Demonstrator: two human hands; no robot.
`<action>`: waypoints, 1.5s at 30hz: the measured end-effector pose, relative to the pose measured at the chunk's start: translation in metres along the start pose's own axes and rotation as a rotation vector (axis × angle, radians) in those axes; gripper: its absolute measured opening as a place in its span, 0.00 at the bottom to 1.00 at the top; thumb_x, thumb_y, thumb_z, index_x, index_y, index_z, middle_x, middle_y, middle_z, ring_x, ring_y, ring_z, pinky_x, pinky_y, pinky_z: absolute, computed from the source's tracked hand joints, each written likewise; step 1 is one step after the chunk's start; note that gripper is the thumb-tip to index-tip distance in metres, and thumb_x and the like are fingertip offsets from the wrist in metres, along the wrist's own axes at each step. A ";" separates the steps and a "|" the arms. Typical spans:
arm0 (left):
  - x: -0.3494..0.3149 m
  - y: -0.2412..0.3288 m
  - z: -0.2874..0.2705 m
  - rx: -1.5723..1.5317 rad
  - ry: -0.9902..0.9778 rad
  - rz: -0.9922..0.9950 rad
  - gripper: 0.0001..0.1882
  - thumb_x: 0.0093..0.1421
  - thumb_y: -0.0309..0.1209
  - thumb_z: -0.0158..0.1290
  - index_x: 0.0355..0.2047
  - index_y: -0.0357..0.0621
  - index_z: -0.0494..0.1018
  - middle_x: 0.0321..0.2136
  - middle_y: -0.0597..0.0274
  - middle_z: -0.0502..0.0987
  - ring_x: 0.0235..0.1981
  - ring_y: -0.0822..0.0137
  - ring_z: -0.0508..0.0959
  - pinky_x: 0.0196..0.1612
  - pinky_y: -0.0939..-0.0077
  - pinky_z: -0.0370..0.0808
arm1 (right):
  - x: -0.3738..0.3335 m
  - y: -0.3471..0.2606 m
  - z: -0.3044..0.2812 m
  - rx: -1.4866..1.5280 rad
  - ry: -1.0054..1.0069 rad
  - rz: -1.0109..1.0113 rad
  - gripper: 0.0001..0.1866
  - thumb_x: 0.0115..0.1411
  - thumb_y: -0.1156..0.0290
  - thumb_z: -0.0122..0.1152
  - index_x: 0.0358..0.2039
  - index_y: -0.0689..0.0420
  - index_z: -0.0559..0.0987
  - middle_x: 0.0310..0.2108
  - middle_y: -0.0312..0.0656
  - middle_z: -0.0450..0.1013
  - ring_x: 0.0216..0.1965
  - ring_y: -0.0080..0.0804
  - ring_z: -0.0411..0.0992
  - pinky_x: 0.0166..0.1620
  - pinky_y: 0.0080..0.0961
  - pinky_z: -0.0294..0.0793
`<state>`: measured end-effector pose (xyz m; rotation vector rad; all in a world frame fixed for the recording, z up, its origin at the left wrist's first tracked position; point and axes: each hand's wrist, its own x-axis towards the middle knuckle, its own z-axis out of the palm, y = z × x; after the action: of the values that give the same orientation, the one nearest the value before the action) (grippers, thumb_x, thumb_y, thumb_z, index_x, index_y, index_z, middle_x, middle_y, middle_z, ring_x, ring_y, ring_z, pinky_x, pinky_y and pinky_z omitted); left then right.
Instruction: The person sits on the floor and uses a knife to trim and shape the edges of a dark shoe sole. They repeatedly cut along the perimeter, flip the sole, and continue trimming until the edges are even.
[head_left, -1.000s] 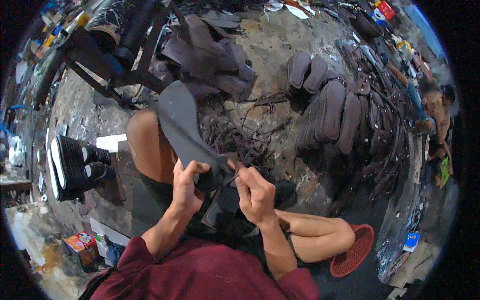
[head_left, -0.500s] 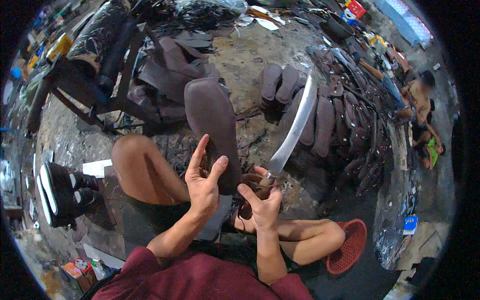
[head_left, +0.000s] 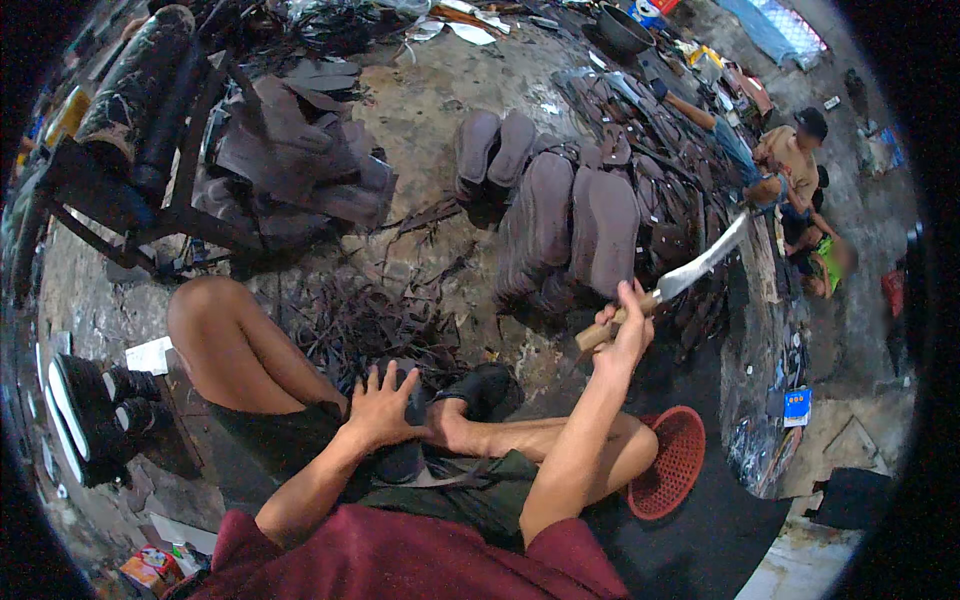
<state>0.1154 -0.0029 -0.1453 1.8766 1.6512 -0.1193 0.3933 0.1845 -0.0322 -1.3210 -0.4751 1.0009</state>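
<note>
My right hand (head_left: 626, 332) grips a large curved knife by its wooden handle (head_left: 592, 338). Its long steel blade (head_left: 708, 260) points away to the far right. Just beyond that hand stands a stack of brown shoe soles (head_left: 605, 232), and the fingertips come close to its near end; whether they touch it I cannot tell. A second stack of soles (head_left: 548, 205) is beside it on the left. Over my lap my left hand (head_left: 382, 408) is open with fingers spread, near a heap of dark cut strips (head_left: 375, 325), and holds nothing.
Dark brown sheet pieces (head_left: 300, 150) lie at the far left beside a metal frame with rollers (head_left: 140, 130). Many bundled soles (head_left: 670, 210) spread to the right. A red basket (head_left: 672, 470) sits by my right knee. Another person (head_left: 790, 165) sits at the far right.
The sole that was upright by my left hand has left it, and a sole now tops the right stack. My right hand moved right and forward with the knife; my left lowered.
</note>
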 end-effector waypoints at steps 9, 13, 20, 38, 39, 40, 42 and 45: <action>-0.005 0.000 -0.019 -0.234 -0.018 -0.108 0.58 0.41 0.50 0.66 0.69 0.55 0.48 0.65 0.40 0.52 0.61 0.33 0.61 0.60 0.48 0.65 | 0.063 0.042 -0.008 -0.111 0.038 0.020 0.23 0.54 0.75 0.66 0.51 0.61 0.73 0.34 0.39 0.73 0.24 0.28 0.72 0.25 0.24 0.72; -0.006 0.003 -0.037 -0.446 0.157 -0.062 0.59 0.38 0.42 0.69 0.68 0.57 0.48 0.66 0.39 0.49 0.62 0.33 0.58 0.61 0.49 0.64 | 0.065 0.048 -0.014 -0.150 -0.007 -0.012 0.25 0.54 0.75 0.66 0.53 0.62 0.72 0.34 0.39 0.74 0.23 0.29 0.72 0.24 0.24 0.73; 0.003 -0.009 -0.081 -1.318 0.610 -0.070 0.59 0.47 0.29 0.68 0.68 0.33 0.36 0.56 0.41 0.66 0.54 0.57 0.70 0.56 0.65 0.68 | -0.022 0.045 -0.004 -0.316 -0.118 -0.184 0.23 0.59 0.68 0.63 0.53 0.64 0.72 0.28 0.36 0.70 0.16 0.18 0.63 0.17 0.18 0.62; -0.069 -0.058 -0.163 -1.915 0.381 -0.091 0.16 0.60 0.33 0.58 0.44 0.36 0.74 0.34 0.60 0.80 0.32 0.73 0.80 0.36 0.76 0.79 | -0.189 0.059 -0.014 -0.571 -0.970 -0.287 0.17 0.62 0.76 0.54 0.52 0.60 0.75 0.36 0.45 0.75 0.33 0.36 0.74 0.40 0.32 0.75; -0.073 -0.061 -0.162 -1.950 0.344 -0.094 0.16 0.60 0.33 0.58 0.44 0.36 0.74 0.34 0.60 0.80 0.31 0.72 0.80 0.35 0.76 0.79 | -0.183 0.065 -0.032 -0.765 -0.982 -0.563 0.17 0.61 0.77 0.53 0.52 0.59 0.75 0.36 0.47 0.75 0.33 0.40 0.74 0.40 0.35 0.75; -0.074 -0.063 -0.156 -1.992 0.297 -0.095 0.16 0.60 0.33 0.57 0.44 0.36 0.74 0.33 0.60 0.80 0.30 0.72 0.80 0.34 0.77 0.79 | -0.185 0.068 -0.045 -0.769 -1.008 -0.560 0.18 0.60 0.77 0.53 0.51 0.59 0.76 0.35 0.47 0.75 0.33 0.42 0.74 0.40 0.36 0.75; -0.075 -0.065 -0.148 -2.028 0.226 -0.101 0.17 0.60 0.34 0.56 0.44 0.34 0.73 0.34 0.59 0.81 0.30 0.69 0.82 0.36 0.77 0.79 | -0.191 0.071 -0.068 -0.777 -1.046 -0.551 0.18 0.58 0.77 0.54 0.50 0.58 0.76 0.35 0.49 0.75 0.34 0.48 0.74 0.39 0.38 0.75; -0.076 -0.064 -0.140 -2.051 0.288 -0.122 0.17 0.60 0.34 0.56 0.44 0.34 0.73 0.35 0.58 0.81 0.30 0.69 0.82 0.36 0.78 0.79 | -0.203 0.070 -0.092 -0.838 -1.066 -0.545 0.19 0.54 0.78 0.56 0.49 0.57 0.77 0.36 0.50 0.75 0.36 0.50 0.74 0.39 0.40 0.74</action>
<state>-0.0058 0.0033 -0.0237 0.1531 0.9631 1.2962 0.3360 -0.0389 -0.0709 -1.1202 -2.1188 0.9959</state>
